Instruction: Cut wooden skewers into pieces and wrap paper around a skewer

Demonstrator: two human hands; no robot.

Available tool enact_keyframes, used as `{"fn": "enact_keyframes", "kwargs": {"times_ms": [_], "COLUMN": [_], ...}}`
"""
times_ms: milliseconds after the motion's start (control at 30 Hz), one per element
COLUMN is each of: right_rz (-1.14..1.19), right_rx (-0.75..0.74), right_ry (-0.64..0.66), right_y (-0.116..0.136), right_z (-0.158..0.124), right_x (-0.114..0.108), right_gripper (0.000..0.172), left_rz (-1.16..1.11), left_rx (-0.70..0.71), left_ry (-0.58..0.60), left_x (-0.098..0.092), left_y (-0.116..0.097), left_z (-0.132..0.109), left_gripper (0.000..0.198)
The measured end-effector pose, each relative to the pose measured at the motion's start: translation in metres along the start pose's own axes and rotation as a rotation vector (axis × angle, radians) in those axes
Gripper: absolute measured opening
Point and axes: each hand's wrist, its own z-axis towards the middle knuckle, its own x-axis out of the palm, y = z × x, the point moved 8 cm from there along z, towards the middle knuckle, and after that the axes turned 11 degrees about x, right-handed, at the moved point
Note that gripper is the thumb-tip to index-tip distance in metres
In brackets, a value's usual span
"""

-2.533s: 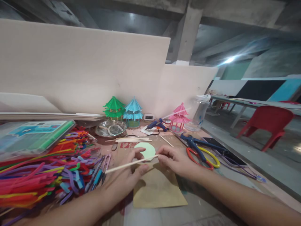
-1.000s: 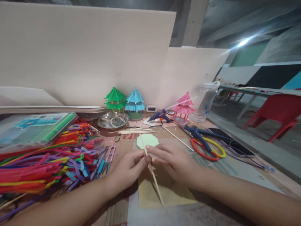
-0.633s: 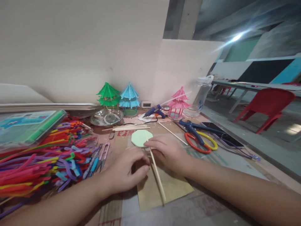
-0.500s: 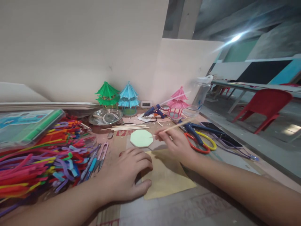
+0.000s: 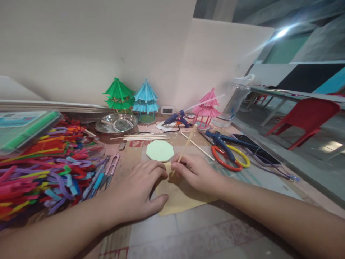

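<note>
My right hand [image 5: 196,172] pinches a thin wooden stick [image 5: 188,142] between thumb and fingers. The stick leans up and away, its lower end at the yellow-tan sheet [image 5: 180,201]; whether it touches is unclear. On the sheet's left edge rests my left hand [image 5: 145,189], fingers loosely bent and thumb apart, holding nothing. Just beyond both hands lies a pale green octagonal piece [image 5: 160,150]. Another wooden stick [image 5: 198,146] lies to its right, and several more sticks [image 5: 147,137] lie behind it.
At left are colourful pipe cleaners [image 5: 54,172], a plastic case [image 5: 29,133], snips [image 5: 111,169] and a metal dish [image 5: 117,124]. Small green [image 5: 119,95], blue [image 5: 146,97] and pink [image 5: 206,106] pagodas stand behind, near a glue gun [image 5: 176,118]. Scissors [image 5: 226,158] and a phone [image 5: 258,149] lie right.
My right hand has come down over the sheet, beside the left hand. The stick has swung from slanting over the octagon to steeper, its lower end at the sheet. My view tilted slightly.
</note>
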Motion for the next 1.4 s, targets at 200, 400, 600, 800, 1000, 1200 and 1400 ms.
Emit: {"fn": "enact_keyframes", "kwargs": {"times_ms": [200, 400, 600, 800, 1000, 1200, 1400], "right_rz": [-0.164, -0.137, -0.202, -0.218, -0.262, -0.204, -0.2], "right_rx": [-0.049, -0.107, -0.121, -0.069, -0.039, -0.06, -0.112], "right_ry": [0.042, 0.092, 0.103, 0.027, 0.011, 0.061, 0.074], "right_y": [0.003, 0.006, 0.01, 0.006, 0.003, 0.002, 0.005], "right_z": [0.0, 0.0, -0.002, 0.002, 0.004, 0.004, 0.003], "right_x": [0.006, 0.01, 0.012, 0.005, 0.005, 0.008, 0.009], "right_gripper": [0.02, 0.022, 0.017, 0.021, 0.022, 0.021, 0.019], "left_rz": [0.005, -0.005, -0.017, 0.008, 0.04, 0.037, 0.041], "left_rx": [0.01, 0.005, 0.003, 0.001, 0.004, 0.017, 0.019], "left_ry": [0.02, 0.025, 0.032, 0.052, 0.065, 0.055, 0.058], "left_x": [0.001, 0.0, 0.001, 0.002, 0.002, 0.002, 0.002], "left_y": [-0.002, -0.001, -0.002, -0.001, -0.002, -0.003, -0.003], "left_z": [0.002, 0.003, 0.003, 0.004, 0.004, 0.003, 0.005], "left_gripper": [0.027, 0.021, 0.021, 0.025, 0.026, 0.024, 0.021]}}
